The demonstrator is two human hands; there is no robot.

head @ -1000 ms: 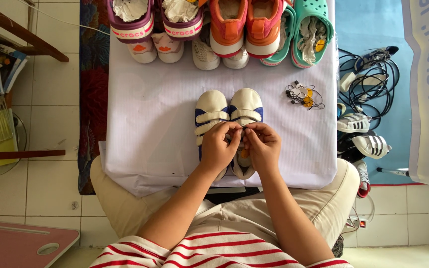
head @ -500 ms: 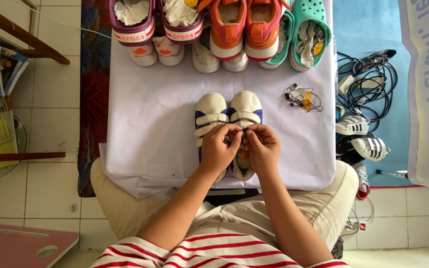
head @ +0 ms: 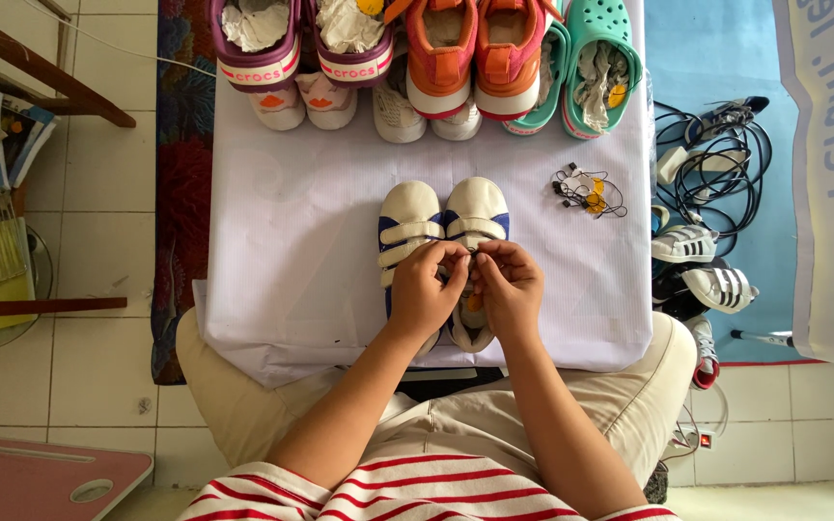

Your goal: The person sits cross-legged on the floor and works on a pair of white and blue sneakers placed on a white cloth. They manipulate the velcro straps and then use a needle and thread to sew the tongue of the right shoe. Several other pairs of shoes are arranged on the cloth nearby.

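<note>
- Head view looks straight down on a bench (head: 272, 289) draped in white cloth, with the person's lap at its near edge.
- Along the far edge, from the left: purple clogs (head: 296, 43) stuffed with paper, small white shoes (head: 291, 106) tucked below them, orange sneakers (head: 480, 53), then teal clogs (head: 596, 58) at the far right corner.
- Near the middle sits a pair of white shoes with blue trim (head: 441, 217), toes pointing to the far edge, side by side and touching.
- Left hand (head: 427, 289) lies over the left shoe, fingers pinched together on something small at the gap between the pair; what it is cannot be told.
- Right hand (head: 509, 285) meets it there, fingertips pinched shut likewise.
- Toward the right edge lies a small tangle of black cords with yellow tags (head: 586, 188).
</note>
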